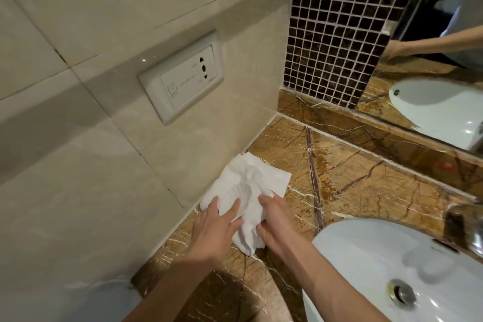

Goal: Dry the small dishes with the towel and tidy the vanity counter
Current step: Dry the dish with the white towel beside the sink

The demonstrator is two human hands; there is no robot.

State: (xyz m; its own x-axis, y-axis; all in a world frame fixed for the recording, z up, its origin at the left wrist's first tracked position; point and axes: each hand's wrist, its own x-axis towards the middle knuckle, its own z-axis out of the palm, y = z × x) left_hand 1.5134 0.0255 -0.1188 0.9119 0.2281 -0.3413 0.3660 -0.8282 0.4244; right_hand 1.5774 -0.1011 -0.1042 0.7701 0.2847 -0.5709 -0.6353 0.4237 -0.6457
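Hands (245, 227) pressing towel (248, 191) on counter (366, 185).

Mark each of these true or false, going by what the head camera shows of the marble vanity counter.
1. Both hands are on the crumpled white towel. True: the left hand lies flat on it and the right hand grips its edge.
2. The towel lies inside the white oval ceramic sink. False: it lies on the brown veined marble counter, beside the beige tiled wall.
3. A white wall socket plate sits above the towel. True.
4. Small dishes stand in plain view beside the towel. False: none show.
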